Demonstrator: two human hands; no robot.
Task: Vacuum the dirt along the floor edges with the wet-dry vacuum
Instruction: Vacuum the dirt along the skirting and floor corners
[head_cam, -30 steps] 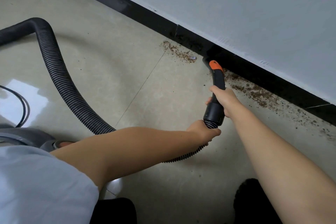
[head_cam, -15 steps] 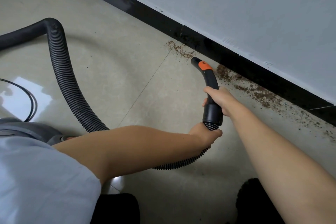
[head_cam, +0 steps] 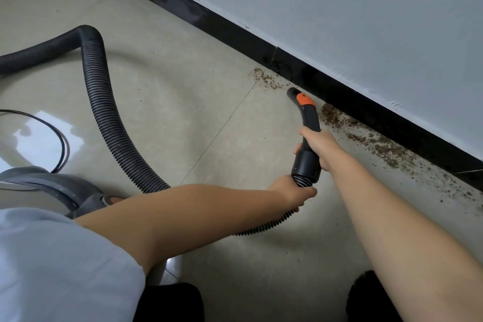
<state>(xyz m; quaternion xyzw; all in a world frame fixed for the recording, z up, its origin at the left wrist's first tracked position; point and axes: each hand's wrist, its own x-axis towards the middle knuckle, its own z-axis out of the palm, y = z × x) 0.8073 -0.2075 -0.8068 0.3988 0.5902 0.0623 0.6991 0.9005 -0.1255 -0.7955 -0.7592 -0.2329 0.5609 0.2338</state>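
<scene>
A black curved vacuum nozzle [head_cam: 305,112] with an orange patch points at the floor beside the black baseboard [head_cam: 339,94]. My right hand [head_cam: 317,145] grips the nozzle's handle. My left hand [head_cam: 290,192] grips the ribbed black hose [head_cam: 104,112] just below the handle's cuff. Brown dirt lies in a small patch [head_cam: 266,80] left of the nozzle tip and in a long band [head_cam: 379,144] along the baseboard to the right. The nozzle mouth sits between the two patches, close to the floor.
The grey vacuum body [head_cam: 52,188] stands at the lower left, with a thin black cable [head_cam: 61,144] looping behind it. The hose arcs across the glossy beige tiles. A light wall [head_cam: 339,8] rises above the baseboard. Dark footwear [head_cam: 366,295] shows at the bottom edge.
The nozzle has drawn back from the baseboard and swung left toward the small dirt patch. Both hands kept their grip.
</scene>
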